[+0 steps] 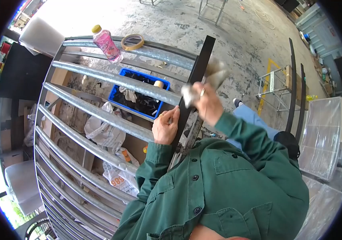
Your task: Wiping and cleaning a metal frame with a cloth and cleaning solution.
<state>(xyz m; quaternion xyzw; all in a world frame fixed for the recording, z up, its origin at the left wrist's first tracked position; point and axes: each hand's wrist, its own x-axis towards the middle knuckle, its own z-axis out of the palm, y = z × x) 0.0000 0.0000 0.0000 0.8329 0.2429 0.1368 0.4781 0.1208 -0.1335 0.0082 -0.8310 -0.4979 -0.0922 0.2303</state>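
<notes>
A long black bar (201,60) rests at the right end of a rack of grey metal tubes (111,80), slanting away from my body. My left hand (165,126) is closed on the bar's left edge, fingers bent and pressed together. Just across from it, my right hand (208,106) grips a whitish rag (188,95) against the bar. The rag's loose end (218,73) trails on the far side, smeared by motion. Part of the bar near my body is hidden by my left hand and sleeve.
On the rack's far tubes stand a pink-filled bottle (106,45) and a roll of tape (133,41). Below the tubes are a blue bin (121,72) of dark scraps and white plastic bags (106,130). Right of me, a stepladder (273,82) stands near long dark bars (292,92) and wrapped stacks (321,138).
</notes>
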